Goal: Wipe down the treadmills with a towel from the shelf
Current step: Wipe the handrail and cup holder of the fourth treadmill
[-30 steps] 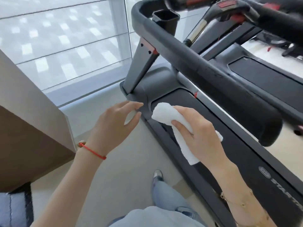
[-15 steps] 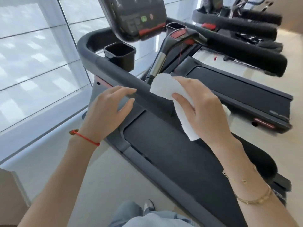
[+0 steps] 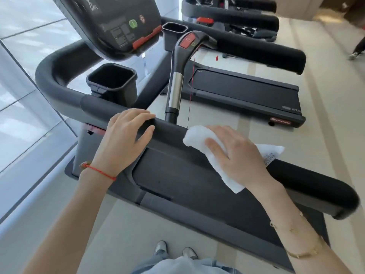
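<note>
A black treadmill's padded side handrail (image 3: 308, 180) runs across the middle of the head view, above its dark belt (image 3: 177, 180). My right hand (image 3: 235, 153) presses a folded white towel (image 3: 197, 138) onto the top of that rail. My left hand (image 3: 124, 139) rests on the same rail just to the left, fingers curled over its far side. Above them hang the console (image 3: 120, 24) and a cup holder (image 3: 112, 82). A second treadmill (image 3: 245, 89) stands beyond.
A silver-and-black grip post with a red button (image 3: 175, 89) rises right behind the rail between my hands, a thin red cord hanging from it. A glass wall (image 3: 23, 95) lies to the left. More machines (image 3: 233, 16) stand at the back; a person's leg shows far right.
Both hands rose from beside the belt up to the handrail. The left hand now rests on the rail and the towel is pressed onto it; the view lifted toward the console.
</note>
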Motion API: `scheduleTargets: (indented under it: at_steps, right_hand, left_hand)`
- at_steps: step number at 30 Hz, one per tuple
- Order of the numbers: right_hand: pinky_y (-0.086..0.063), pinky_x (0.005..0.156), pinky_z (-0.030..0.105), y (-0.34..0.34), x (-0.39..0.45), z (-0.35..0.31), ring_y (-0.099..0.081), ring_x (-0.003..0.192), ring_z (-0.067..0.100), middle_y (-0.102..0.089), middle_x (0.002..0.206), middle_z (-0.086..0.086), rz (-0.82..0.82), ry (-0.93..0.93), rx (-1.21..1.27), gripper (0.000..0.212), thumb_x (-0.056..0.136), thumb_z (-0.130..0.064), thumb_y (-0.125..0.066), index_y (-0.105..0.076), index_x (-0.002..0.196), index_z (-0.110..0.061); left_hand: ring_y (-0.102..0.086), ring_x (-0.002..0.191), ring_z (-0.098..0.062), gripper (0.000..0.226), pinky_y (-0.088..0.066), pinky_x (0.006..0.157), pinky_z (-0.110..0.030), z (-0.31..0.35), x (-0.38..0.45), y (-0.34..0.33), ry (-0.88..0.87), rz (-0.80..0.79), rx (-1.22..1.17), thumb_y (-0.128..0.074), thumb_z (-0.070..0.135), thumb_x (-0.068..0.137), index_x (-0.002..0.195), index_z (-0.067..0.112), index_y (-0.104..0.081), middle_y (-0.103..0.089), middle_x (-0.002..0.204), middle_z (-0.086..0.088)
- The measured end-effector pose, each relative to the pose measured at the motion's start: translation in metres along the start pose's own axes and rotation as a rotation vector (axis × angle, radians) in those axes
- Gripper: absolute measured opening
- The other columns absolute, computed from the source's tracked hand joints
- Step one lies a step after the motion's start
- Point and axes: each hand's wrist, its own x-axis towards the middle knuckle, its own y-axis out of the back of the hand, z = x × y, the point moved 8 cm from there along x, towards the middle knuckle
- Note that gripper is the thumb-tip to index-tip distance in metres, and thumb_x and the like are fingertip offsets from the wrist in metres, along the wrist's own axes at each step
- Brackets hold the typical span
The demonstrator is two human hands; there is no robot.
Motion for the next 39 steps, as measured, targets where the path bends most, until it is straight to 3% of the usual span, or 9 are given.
scheduleTargets:
  at_steps: [5,10,14,19,23,27,30,39]
  right_hand:
    - [-0.039,0.092,0.034,-0.034,0.036,-0.053,-0.056,0.103,0.02,-0.06,0.121,-0.007,0.045,-0.006,-0.05,0.037,0.1,-0.044,-0.04,-0.053,0.132,-0.029]
    - [-0.036,0.084,0.028,-0.017,0.011,-0.025,-0.053,0.095,0.016,-0.06,0.11,-0.011,0.167,-0.103,-0.093,0.035,0.1,-0.05,-0.036,-0.058,0.12,-0.031]
    - [-0.034,0.077,0.031,-0.017,0.019,-0.026,-0.054,0.085,0.021,-0.063,0.095,-0.006,0.218,-0.236,-0.145,0.045,0.095,-0.054,-0.03,-0.062,0.106,-0.024]
    - [-0.037,0.079,0.034,-0.05,0.058,-0.077,-0.055,0.084,0.022,-0.061,0.093,-0.003,0.17,-0.157,-0.152,0.044,0.095,-0.052,-0.034,-0.063,0.109,-0.023]
    - [-0.041,0.083,0.036,-0.04,0.045,-0.064,-0.055,0.09,0.019,-0.062,0.101,-0.006,0.178,-0.127,-0.092,0.041,0.097,-0.053,-0.036,-0.061,0.112,-0.025]
    - [-0.04,0.071,0.034,-0.027,0.04,-0.041,-0.052,0.076,0.02,-0.059,0.08,-0.007,0.249,-0.281,-0.115,0.039,0.094,-0.053,-0.034,-0.06,0.089,-0.025]
    - [-0.035,0.065,0.034,-0.042,0.06,-0.062,-0.049,0.068,0.022,-0.049,0.071,-0.007,0.245,-0.272,-0.199,0.035,0.095,-0.048,-0.04,-0.056,0.079,-0.021]
    - [-0.038,0.07,0.033,-0.037,0.053,-0.06,-0.048,0.072,0.019,-0.051,0.075,-0.007,0.227,-0.198,-0.128,0.042,0.096,-0.053,-0.035,-0.061,0.088,-0.021]
  left_hand:
    - [-0.052,0.127,-0.02,0.03,-0.029,0.117,-0.05,-0.031,0.016,0.002,-0.04,-0.021,0.005,-0.053,0.027,0.1,0.126,0.019,-0.064,-0.063,0.128,0.002]
    - [-0.058,0.119,-0.02,0.027,-0.024,0.12,-0.048,-0.04,0.021,-0.002,-0.093,-0.05,-0.018,-0.054,0.026,0.099,0.123,0.018,-0.065,-0.067,0.12,0.003]
    - [-0.057,0.117,-0.021,0.026,-0.022,0.12,-0.042,-0.042,0.02,-0.001,-0.11,-0.028,-0.052,-0.058,0.023,0.097,0.121,0.017,-0.066,-0.067,0.118,0.002]
    - [-0.057,0.117,-0.021,0.029,-0.02,0.12,-0.04,-0.043,0.019,-0.001,-0.113,-0.043,-0.073,-0.052,0.028,0.098,0.121,0.017,-0.066,-0.067,0.118,0.003]
    - [-0.057,0.117,-0.02,0.027,-0.021,0.12,-0.04,-0.044,0.019,0.0,-0.111,-0.032,-0.085,-0.057,0.024,0.097,0.121,0.017,-0.066,-0.067,0.118,0.003]
    - [-0.058,0.115,-0.021,0.027,-0.022,0.12,-0.04,-0.045,0.02,0.0,-0.115,-0.016,-0.088,-0.055,0.025,0.098,0.12,0.017,-0.067,-0.067,0.116,0.003]
    - [-0.058,0.113,-0.022,0.03,-0.023,0.119,-0.04,-0.044,0.02,0.0,-0.113,-0.017,-0.084,-0.05,0.029,0.096,0.118,0.016,-0.067,-0.068,0.115,0.002]
    - [-0.057,0.116,-0.024,0.026,-0.021,0.119,-0.044,-0.037,0.022,0.0,-0.096,-0.053,-0.089,-0.054,0.026,0.098,0.118,0.016,-0.068,-0.068,0.116,0.001]
